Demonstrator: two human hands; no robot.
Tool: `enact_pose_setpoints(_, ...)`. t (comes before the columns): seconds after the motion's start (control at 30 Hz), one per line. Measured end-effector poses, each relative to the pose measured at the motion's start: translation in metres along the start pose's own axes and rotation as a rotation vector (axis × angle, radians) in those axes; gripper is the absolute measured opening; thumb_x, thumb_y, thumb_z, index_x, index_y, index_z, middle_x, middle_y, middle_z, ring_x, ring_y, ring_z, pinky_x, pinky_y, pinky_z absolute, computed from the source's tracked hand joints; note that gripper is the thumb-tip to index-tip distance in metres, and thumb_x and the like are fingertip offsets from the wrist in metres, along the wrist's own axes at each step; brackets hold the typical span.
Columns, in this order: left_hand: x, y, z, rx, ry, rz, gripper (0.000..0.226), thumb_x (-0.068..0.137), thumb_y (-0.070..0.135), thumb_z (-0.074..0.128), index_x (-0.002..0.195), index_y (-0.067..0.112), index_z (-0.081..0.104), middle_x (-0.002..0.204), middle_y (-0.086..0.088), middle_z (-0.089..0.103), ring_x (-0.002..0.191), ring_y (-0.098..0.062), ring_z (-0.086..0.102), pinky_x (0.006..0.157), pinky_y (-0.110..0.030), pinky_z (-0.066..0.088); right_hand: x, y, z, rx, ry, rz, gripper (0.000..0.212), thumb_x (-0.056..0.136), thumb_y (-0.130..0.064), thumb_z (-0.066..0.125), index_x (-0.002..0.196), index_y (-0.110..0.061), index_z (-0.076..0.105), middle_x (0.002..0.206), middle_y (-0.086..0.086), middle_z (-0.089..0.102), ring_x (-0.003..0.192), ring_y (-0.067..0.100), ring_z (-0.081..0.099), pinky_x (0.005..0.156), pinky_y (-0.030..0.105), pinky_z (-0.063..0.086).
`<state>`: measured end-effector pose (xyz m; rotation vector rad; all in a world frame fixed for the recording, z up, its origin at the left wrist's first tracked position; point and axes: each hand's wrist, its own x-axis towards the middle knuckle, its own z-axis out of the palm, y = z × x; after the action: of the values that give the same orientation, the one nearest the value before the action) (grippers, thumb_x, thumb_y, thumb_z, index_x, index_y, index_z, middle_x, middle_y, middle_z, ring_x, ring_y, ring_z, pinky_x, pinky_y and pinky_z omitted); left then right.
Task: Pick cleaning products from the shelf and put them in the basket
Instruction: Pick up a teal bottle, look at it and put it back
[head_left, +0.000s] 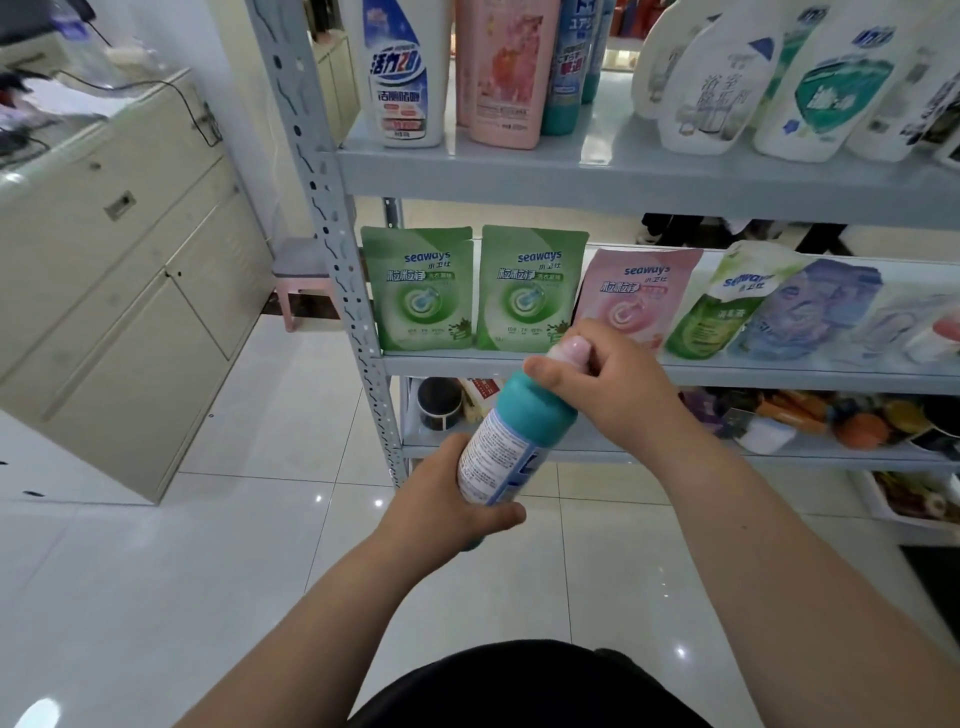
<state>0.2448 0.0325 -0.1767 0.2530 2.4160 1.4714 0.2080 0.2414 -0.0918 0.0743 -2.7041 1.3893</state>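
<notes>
A teal bottle with a white label and a pale pink cap (511, 441) is held tilted in front of the grey metal shelf (623, 171). My left hand (452, 499) grips its lower end from below. My right hand (602, 384) grips the top, fingers curled round the cap. On the upper shelf board stand a white bottle (400, 73), a pink bottle (506, 73) and several white spray bottles (779, 88). Green pouches (418, 288) and a pink pouch (631, 296) stand on the middle board. No basket is in view.
A beige cabinet (114, 291) stands at the left, with a pink stool (301, 280) behind the shelf post. The lowest shelf board holds mixed small goods (831, 421). Glossy white floor tiles (208, 571) lie below my arms.
</notes>
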Motion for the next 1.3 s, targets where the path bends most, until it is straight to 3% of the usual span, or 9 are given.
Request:
enact_pose_setpoints(0.17,-0.007,-0.007,-0.009,0.013,-0.003,-0.024,0.075,0.05,0.074,0.077,0.112,0.061,0.037,0.105,0.03,0.059,0.092,0.007,0.062,0.058,-0.005,0.048,-0.005,-0.005,0.011,0.159,-0.075,-0.001,0.032,0.081,-0.059,0.06,0.092,-0.029,0.063,0.072,-0.013,0.059,0.063,0.004,0.052,0.061,0.032,0.046)
enact_pose_setpoints(0.3,-0.005,-0.003,-0.008,0.007,0.013,-0.035,0.079,0.049,0.073,0.078,0.114,0.06,0.035,0.103,0.03,0.059,0.09,0.007,0.062,0.057,-0.005,0.048,-0.002,-0.014,0.011,0.247,-0.021,0.045,0.046,0.068,-0.061,0.067,0.094,-0.023,0.065,0.076,-0.01,0.064,0.067,0.006,0.056,0.06,0.027,0.047)
enact_pose_setpoints(0.47,0.004,0.009,-0.009,-0.23,-0.052,0.01,0.059,0.068,0.074,0.071,0.113,0.073,0.033,0.116,0.038,0.059,0.111,0.004,0.063,0.086,-0.019,0.052,-0.003,-0.014,0.01,0.328,-0.041,0.143,0.057,0.067,-0.074,0.067,0.114,-0.041,0.062,0.092,0.002,0.065,0.085,0.023,0.068,0.075,0.042,0.061)
enact_pose_setpoints(0.6,0.018,0.031,-0.014,-0.482,-0.157,0.084,0.059,0.079,0.081,0.061,0.131,0.071,0.035,0.136,0.026,0.059,0.126,-0.002,0.06,0.098,-0.031,0.055,-0.018,0.001,0.021,0.49,-0.194,0.139,0.053,0.084,-0.053,0.072,0.132,-0.057,0.051,0.114,-0.011,0.07,0.111,0.012,0.07,0.088,0.036,0.062)
enact_pose_setpoints(0.73,0.038,0.06,-0.013,-0.571,-0.233,0.133,0.055,0.088,0.058,0.065,0.138,0.06,0.041,0.139,0.019,0.061,0.129,-0.006,0.059,0.097,-0.022,0.054,-0.011,-0.003,-0.003,0.521,-0.138,0.1,0.063,0.089,-0.043,0.072,0.143,-0.058,0.043,0.119,-0.015,0.07,0.114,0.008,0.068,0.09,0.033,0.061)
enact_pose_setpoints(0.8,0.053,0.079,-0.014,-0.537,-0.237,0.182,0.049,0.091,0.047,0.06,0.135,0.063,0.045,0.139,0.017,0.062,0.129,-0.008,0.06,0.102,-0.03,0.054,0.0,-0.008,-0.026,0.529,-0.119,0.067,0.07,0.087,-0.043,0.074,0.148,-0.052,0.039,0.123,-0.012,0.07,0.116,0.012,0.068,0.093,0.037,0.06)
enact_pose_setpoints(0.93,0.087,0.131,-0.012,-0.413,-0.172,0.284,0.057,0.087,0.034,0.05,0.123,0.077,0.046,0.124,0.028,0.065,0.115,0.002,0.063,0.089,-0.022,0.057,0.029,-0.016,-0.07,0.552,-0.033,-0.019,0.068,0.08,-0.047,0.078,0.141,-0.051,0.047,0.128,-0.006,0.071,0.118,0.017,0.069,0.1,0.046,0.057)
enact_pose_setpoints(1.07,0.119,0.185,-0.01,-0.297,-0.126,0.377,0.057,0.085,0.044,0.048,0.132,0.076,0.039,0.135,0.028,0.057,0.125,-0.002,0.057,0.107,-0.038,0.05,0.064,-0.017,-0.109,0.62,0.106,-0.106,0.056,0.076,-0.044,0.081,0.128,-0.047,0.061,0.123,-0.004,0.074,0.113,0.02,0.072,0.093,0.041,0.061)
enact_pose_setpoints(1.3,0.213,0.275,-0.025,-0.329,0.179,0.426,0.037,0.091,0.04,0.05,0.127,0.047,0.05,0.126,0.01,0.061,0.114,-0.009,0.063,0.1,-0.037,0.055,0.12,-0.003,-0.171,0.565,0.244,-0.212,0.066,0.073,-0.052,0.086,0.131,-0.053,0.056,0.122,-0.013,0.073,0.109,0.009,0.072,0.08,0.026,0.062)
